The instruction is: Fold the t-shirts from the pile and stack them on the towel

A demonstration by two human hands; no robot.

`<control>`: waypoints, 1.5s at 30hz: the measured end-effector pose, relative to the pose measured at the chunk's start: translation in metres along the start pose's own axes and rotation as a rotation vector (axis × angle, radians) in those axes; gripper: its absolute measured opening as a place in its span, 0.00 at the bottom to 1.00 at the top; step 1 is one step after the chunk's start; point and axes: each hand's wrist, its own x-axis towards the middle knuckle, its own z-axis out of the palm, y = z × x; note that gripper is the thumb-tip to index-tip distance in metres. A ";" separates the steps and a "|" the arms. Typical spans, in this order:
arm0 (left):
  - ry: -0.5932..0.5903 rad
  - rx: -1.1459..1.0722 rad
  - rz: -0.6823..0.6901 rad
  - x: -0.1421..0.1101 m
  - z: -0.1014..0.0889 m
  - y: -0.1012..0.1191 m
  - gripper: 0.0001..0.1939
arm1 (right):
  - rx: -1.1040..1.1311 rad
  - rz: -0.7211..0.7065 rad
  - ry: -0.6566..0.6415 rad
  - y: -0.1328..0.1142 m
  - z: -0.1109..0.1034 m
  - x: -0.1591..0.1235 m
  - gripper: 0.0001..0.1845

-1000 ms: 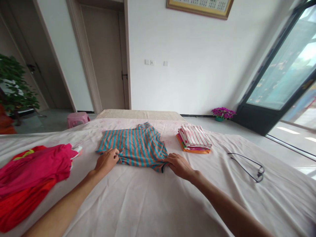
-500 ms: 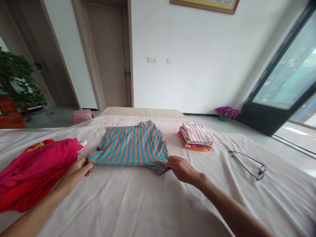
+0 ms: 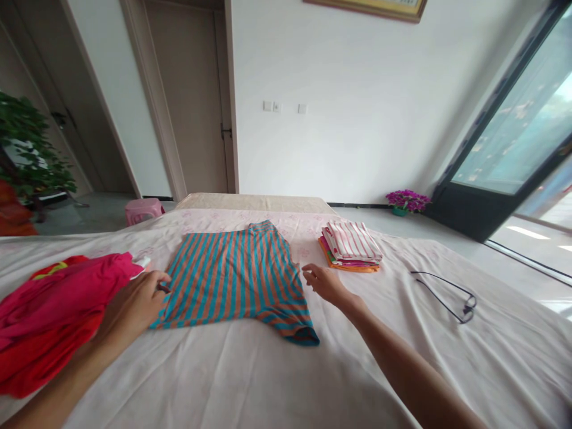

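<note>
A teal and orange-brown striped short-sleeved shirt (image 3: 223, 274) lies spread on the sheet, its collar at the far side and a sleeve toward me at the near right. My left hand (image 3: 142, 298) is at the shirt's left edge, fingers curved and slightly apart; whether they touch the cloth is hard to see. On the opposite side, my right hand (image 3: 325, 280) hovers just off the shirt's right edge. Its fingers are loosely bent and apart, with nothing between them.
Left of the shirt is a heap of pink and red clothes (image 3: 67, 304). A stack of folded clothes (image 3: 353, 244), striped white and red on top, sits at the back right. Eyeglasses (image 3: 451, 298) lie on the pale bedsheet (image 3: 250, 381). A pink stool (image 3: 143, 211) stands beyond.
Both hands have let go of the shirt's near edge and moved slightly farther away from me. The near edge and right sleeve now lie closer to me, flat on the sheet.
</note>
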 end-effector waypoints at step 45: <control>-0.139 0.524 -0.089 0.081 0.097 0.030 0.32 | -0.475 -0.002 0.039 -0.010 0.074 0.144 0.36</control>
